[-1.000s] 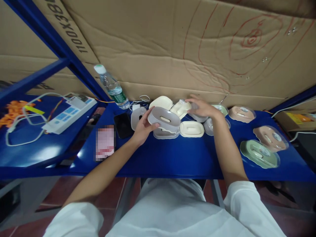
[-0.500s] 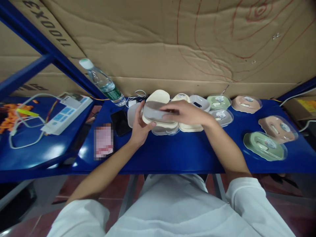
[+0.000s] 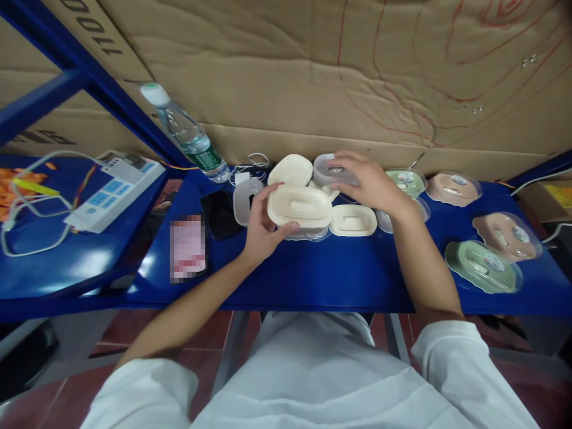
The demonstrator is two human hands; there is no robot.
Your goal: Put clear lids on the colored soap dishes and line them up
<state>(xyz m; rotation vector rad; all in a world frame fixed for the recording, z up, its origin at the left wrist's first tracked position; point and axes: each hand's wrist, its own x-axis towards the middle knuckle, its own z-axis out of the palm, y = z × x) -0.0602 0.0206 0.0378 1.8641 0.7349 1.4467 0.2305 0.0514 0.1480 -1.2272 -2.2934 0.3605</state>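
Note:
My left hand point(image 3: 261, 232) grips a cream oval plastic dish point(image 3: 300, 205) by its left end, thumb in front and fingers behind. A long shape marks the middle of this dish. Further back and to the right, my right hand point(image 3: 373, 182) holds a translucent plastic cover point(image 3: 328, 170) over the pieces at the rear. Below and left of that hand lies another cream dish point(image 3: 353, 220) on the blue table. A cream piece point(image 3: 290, 171) rests behind the held dish, and a translucent piece point(image 3: 242, 202) lies left of it. A clear piece under the held dish is partly hidden.
Green point(image 3: 482, 265) and pink point(image 3: 507, 235) covered cases lie on the right of the blue table point(image 3: 313, 280). At left are a water bottle point(image 3: 192, 140), a black phone point(image 3: 220, 214), a pixelated pink item point(image 3: 187, 247) and a power strip point(image 3: 114, 196). Cardboard point(image 3: 250, 71) stands behind.
My right hand has lifted the translucent cover off the cream dish and moved it back and to the right. The dish in my left hand is now uncovered and tipped towards me.

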